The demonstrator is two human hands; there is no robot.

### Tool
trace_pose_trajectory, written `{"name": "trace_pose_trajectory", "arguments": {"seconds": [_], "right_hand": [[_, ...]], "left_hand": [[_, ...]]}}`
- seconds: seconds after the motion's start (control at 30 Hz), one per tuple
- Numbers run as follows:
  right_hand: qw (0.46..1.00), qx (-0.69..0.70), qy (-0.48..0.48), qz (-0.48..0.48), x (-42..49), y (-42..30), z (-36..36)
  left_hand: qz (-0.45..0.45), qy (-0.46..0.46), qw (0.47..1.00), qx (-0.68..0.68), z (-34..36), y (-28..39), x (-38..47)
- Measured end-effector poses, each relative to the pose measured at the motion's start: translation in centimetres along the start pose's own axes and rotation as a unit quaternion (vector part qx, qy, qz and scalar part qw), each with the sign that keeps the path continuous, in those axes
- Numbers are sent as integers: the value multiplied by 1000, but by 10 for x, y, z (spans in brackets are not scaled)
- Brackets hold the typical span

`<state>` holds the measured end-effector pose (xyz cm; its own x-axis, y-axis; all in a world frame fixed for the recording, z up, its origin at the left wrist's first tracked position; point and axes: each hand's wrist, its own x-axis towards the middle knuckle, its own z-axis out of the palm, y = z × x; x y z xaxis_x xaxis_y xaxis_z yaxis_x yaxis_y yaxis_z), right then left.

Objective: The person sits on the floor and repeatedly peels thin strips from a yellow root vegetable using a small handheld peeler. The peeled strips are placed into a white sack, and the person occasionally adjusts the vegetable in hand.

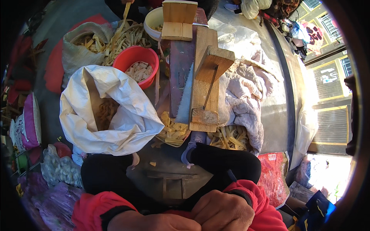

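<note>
My left hand [154, 221] and my right hand [224, 210] meet close to my body at the bottom edge, over my lap. Their fingertips are hidden, so whether anything is between them does not show. Beyond my knees stands a narrow bench [182, 52] with a wooden block fixture [206, 95] on it; a thin rod leans between its raised block and a lower block. A white woven sack [136, 112] lies open at the left, with brown pieces [107, 112] inside. Behind it, a red plastic bowl [153, 62] contains short pale pieces [139, 71].
Pale strips [130, 37] lie heaped beside another sack [78, 57]. More strips [173, 130] are under the bench. A quilted cloth [245, 95] lies at its right. A person's hand [127, 1] holds a strip at the top. A red bag [273, 176] lies by my right knee.
</note>
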<state>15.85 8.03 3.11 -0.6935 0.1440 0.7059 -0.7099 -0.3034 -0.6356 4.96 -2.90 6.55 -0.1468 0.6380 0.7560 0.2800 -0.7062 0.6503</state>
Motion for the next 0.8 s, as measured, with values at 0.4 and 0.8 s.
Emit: {"name": "trace_pose_trajectory", "arguments": {"seconds": [0.4, 0.8], "right_hand": [[999, 5, -11, 36, -1, 5, -18], [990, -7, -49, 132, 8, -11, -35]], "left_hand": [[14, 35, 999, 29, 1, 6, 3], [12, 27, 998, 57, -4, -4, -2]]}}
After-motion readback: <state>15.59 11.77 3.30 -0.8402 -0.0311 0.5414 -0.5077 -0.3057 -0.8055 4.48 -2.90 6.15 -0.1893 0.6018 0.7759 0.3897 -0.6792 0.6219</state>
